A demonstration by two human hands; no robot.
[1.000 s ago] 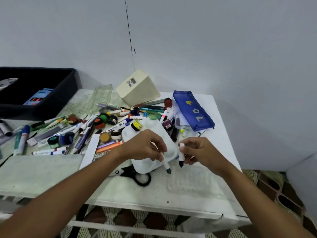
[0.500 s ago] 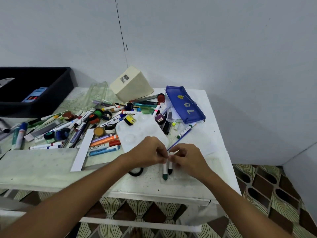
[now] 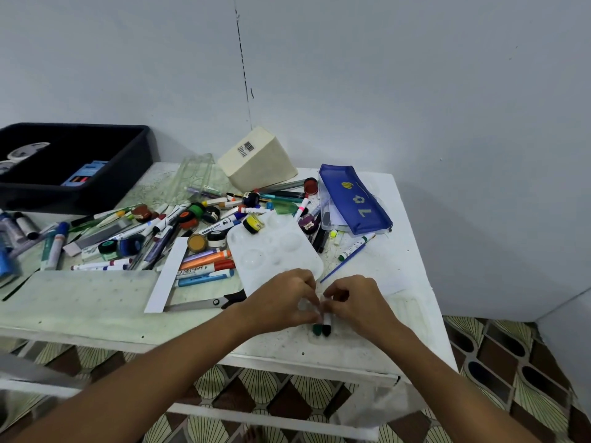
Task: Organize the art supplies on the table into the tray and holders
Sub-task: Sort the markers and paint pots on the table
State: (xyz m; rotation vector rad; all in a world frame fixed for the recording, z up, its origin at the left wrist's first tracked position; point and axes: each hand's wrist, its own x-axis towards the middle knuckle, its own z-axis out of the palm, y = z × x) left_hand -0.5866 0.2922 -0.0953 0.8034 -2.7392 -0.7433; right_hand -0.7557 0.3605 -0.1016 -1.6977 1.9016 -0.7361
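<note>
Cluttered desk (image 3: pixel 96 302) fills the frame; I am pinching both markers (image 3: pixel 321 326) together now, hands (image 3: pixel 281 298) (image 3: pixel 358 302) joined at lower center, bundling them for a holder.

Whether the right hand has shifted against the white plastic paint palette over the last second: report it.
Yes. Against that palette, the right hand, pinching a black-capped marker, has come back toward the table's near edge, meeting the left hand.

A home hobby or craft corner: a worn white table (image 3: pixel 96 302) against a plain painted wall (image 3: pixel 415 91), patterned floor tiles (image 3: pixel 527 362) at 5 o'clock, scattered markers (image 3: pixel 204 262) and a black storage tray (image 3: pixel 80 199) at 10 o'clock.
</note>
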